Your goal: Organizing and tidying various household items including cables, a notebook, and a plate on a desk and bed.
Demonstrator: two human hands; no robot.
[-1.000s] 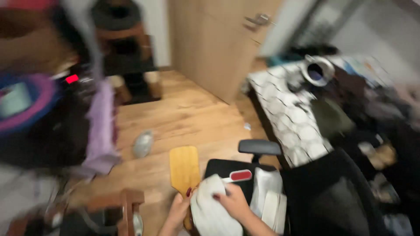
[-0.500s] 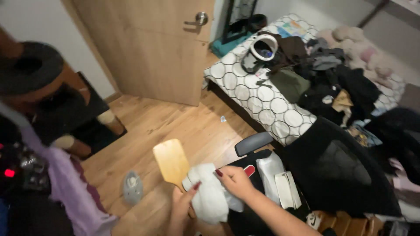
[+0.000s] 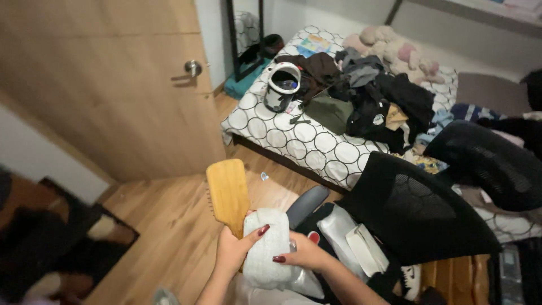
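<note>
My left hand [image 3: 232, 253] grips the handle of a wooden paddle hairbrush [image 3: 227, 194], whose flat back faces me and stands upright. Against the handle it also pinches a white cloth [image 3: 266, 249]. My right hand [image 3: 305, 253] holds the same white cloth from the right side, fingers curled into its folds. Both hands are over the seat of a black office chair [image 3: 418, 206].
On the chair seat lie white folded items [image 3: 353, 237]. Behind stands a bed [image 3: 305, 141] with a circle-patterned cover, piled with dark clothes [image 3: 372, 96] and a white headset [image 3: 282, 85]. A wooden door [image 3: 113, 85] is at left, above wooden floor [image 3: 164, 226].
The view has swung right and upward, from the left side of the room toward the bed. My hands keep the brush and cloth; the red-and-white lint brush is now mostly hidden.
</note>
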